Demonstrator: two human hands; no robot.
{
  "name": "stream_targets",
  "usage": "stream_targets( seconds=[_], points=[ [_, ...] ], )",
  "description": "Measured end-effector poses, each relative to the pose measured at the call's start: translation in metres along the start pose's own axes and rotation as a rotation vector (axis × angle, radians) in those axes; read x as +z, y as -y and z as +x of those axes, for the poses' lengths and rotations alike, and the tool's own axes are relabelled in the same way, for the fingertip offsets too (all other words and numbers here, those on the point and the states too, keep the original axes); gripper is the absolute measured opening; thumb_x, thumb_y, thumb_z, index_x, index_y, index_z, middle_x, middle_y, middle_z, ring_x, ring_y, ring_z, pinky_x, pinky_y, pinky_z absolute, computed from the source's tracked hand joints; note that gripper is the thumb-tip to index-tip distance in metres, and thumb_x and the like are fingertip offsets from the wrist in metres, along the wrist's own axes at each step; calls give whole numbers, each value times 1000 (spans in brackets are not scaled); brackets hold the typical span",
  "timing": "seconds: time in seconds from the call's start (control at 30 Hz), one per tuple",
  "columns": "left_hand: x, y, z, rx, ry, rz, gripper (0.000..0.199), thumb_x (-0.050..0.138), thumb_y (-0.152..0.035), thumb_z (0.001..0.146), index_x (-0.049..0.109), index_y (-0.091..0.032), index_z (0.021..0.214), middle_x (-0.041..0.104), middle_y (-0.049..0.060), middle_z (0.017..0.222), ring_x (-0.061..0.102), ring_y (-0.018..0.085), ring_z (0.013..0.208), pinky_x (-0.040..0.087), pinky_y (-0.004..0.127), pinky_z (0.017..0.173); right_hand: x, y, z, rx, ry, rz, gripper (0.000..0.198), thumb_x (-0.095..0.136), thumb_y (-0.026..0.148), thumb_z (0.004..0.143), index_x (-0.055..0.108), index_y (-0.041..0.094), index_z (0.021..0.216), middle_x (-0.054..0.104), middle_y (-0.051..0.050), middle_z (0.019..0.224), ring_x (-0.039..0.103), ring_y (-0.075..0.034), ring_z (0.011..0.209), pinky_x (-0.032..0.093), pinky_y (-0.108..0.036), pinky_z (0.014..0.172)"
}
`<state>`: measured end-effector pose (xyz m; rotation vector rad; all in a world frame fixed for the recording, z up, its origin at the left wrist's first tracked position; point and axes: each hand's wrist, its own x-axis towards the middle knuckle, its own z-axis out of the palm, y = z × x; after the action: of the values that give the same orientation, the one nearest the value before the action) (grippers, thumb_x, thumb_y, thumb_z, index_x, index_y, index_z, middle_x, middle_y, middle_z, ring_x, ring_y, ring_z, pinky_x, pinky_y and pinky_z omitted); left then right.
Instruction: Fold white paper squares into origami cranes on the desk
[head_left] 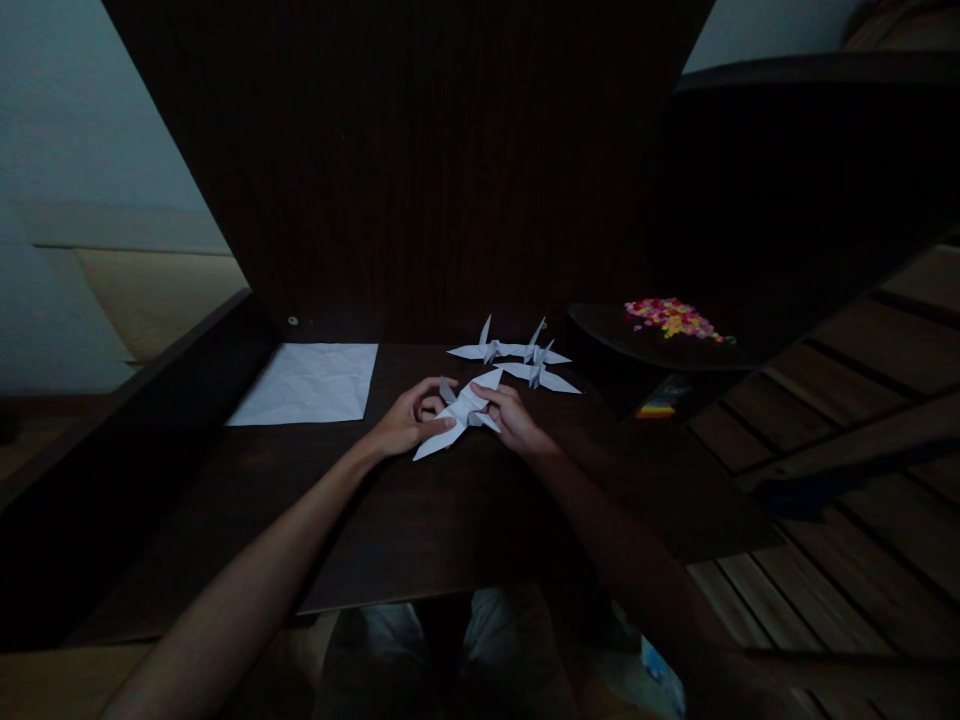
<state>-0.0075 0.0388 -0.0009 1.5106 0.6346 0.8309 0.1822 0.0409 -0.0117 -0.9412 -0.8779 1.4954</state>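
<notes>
Both hands hold a white origami crane (463, 408) just above the dark desk, its wings spread out at a slant. My left hand (414, 418) pinches the lower-left wing, thumb on top. On the other side my right hand (511, 414) grips the upper-right wing between thumb and fingers. Some fingertips are hidden behind the paper. Beyond the hands, several finished paper cranes (537, 374) stand close together with wings spread. To the left, a creased white sheet of paper (311, 383) lies flat.
The dark desk (420, 530) has a raised side board (142, 400) on the left and a tall back panel (405, 180). At right, a rounded shelf (600, 335) bears a pile of small pink, red and yellow pieces (675, 318). Wooden slats (885, 400) lie beyond.
</notes>
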Motion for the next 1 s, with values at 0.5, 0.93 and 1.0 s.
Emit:
stream_targets(
  seconds=[0.5, 0.93, 1.0],
  points=[
    [7, -2, 0, -13, -86, 80, 62, 74, -24, 68, 49, -15, 124, 58, -2, 72, 55, 10, 64, 43, 23, 61, 0, -1, -2, -85, 53, -106, 27, 77, 36, 61, 63, 15, 70, 53, 4, 54, 32, -3, 39, 18, -19, 36],
    [9, 4, 0, -44, -97, 81, 65, 77, -24, 66, 50, -15, 124, 67, 4, 88, 63, 14, 77, 51, 28, 71, 3, 3, -7, -173, 69, -245, 30, 78, 39, 59, 64, 14, 68, 54, 4, 53, 31, -3, 39, 17, -21, 39],
    [8, 5, 1, -30, -111, 87, 63, 77, -24, 66, 52, -14, 122, 67, 5, 89, 63, 15, 78, 51, 28, 71, 4, 4, -8, -168, 68, -272, 32, 78, 41, 59, 63, 14, 65, 52, 4, 51, 31, -3, 39, 17, -21, 39]
  ],
)
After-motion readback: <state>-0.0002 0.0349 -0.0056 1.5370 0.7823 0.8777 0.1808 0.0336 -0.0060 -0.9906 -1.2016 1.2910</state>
